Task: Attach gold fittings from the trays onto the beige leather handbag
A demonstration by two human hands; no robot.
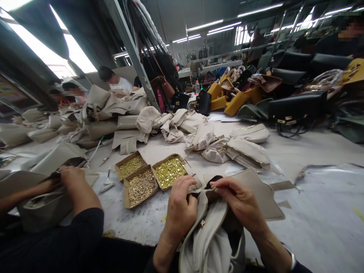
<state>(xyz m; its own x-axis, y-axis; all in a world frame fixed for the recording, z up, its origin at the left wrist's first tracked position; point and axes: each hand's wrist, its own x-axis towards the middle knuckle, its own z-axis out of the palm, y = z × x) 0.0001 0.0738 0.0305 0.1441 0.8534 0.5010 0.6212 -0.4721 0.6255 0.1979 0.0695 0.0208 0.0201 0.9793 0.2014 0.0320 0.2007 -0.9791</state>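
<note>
Nearest, the left hand (179, 209) and right hand (241, 203) both pinch the top edge of a beige bag (212, 231) — fingers curled tight on it, the bag at the table's near edge. Just beyond sit three cardboard boxes (142, 185) of gold hardware; farther back — heaped beige bags (182, 127).

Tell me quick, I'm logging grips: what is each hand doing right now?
Left hand: closed, gripping the top edge of the beige bag.
Right hand: fingers pinched on the same bag's edge, beside the flap.

boxes (141, 177) left of bag (210, 223), table (313, 212) beneath
</note>
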